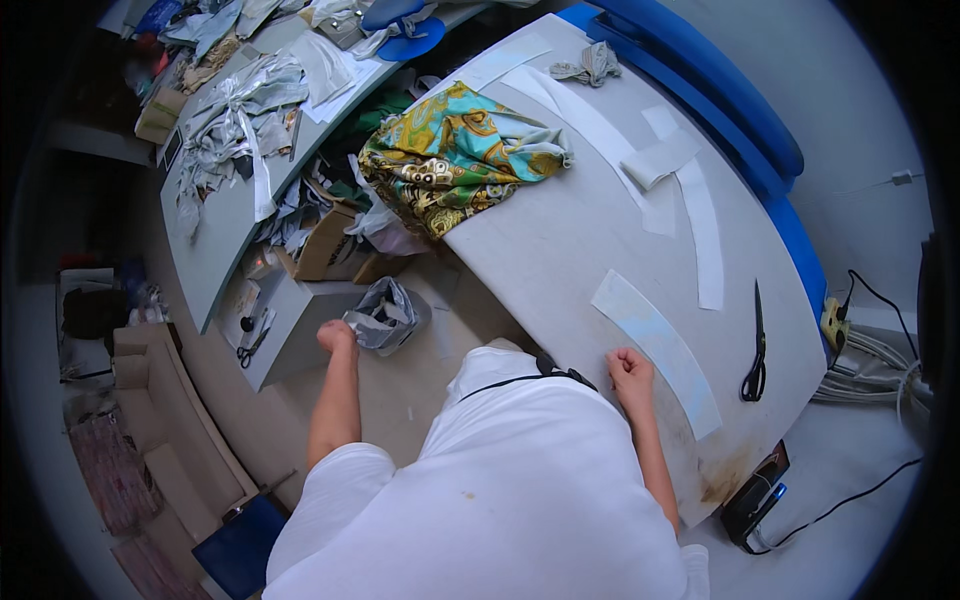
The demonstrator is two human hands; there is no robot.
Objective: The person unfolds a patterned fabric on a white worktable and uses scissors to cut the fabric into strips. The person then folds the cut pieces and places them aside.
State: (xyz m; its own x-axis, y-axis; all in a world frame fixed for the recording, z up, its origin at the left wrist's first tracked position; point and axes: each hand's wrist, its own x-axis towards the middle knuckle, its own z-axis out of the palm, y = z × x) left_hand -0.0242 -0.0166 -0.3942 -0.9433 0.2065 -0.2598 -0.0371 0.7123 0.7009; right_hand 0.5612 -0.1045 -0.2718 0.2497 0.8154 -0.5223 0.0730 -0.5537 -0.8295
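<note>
My left hand (pixel 337 335) is closed, held out at the near rim of a waste bin (pixel 415 325) lined with a grey bag. What its curled fingers hold, if anything, is hidden. My right hand (pixel 630 375) is closed too, fingers drawn together, over the near edge of the pale table (pixel 560 260). It lies beside a curved, pale bluish strip (pixel 660 350), and I cannot make out anything in its fingers. Farther right on the table are black-handled scissors (pixel 756 350). More white strips (pixel 703 235) lie toward the far side, one with a folded piece (pixel 660 162) over it.
A patterned turquoise and gold cloth (pixel 460 150) is heaped at the table's left corner. Beyond it a grey desk (pixel 215 210) carries piled fabric scraps. A cardboard box (pixel 325 240) stands below. Another pair of scissors (pixel 257 340) rests on a low cabinet; a beige sofa (pixel 175 430) is at left.
</note>
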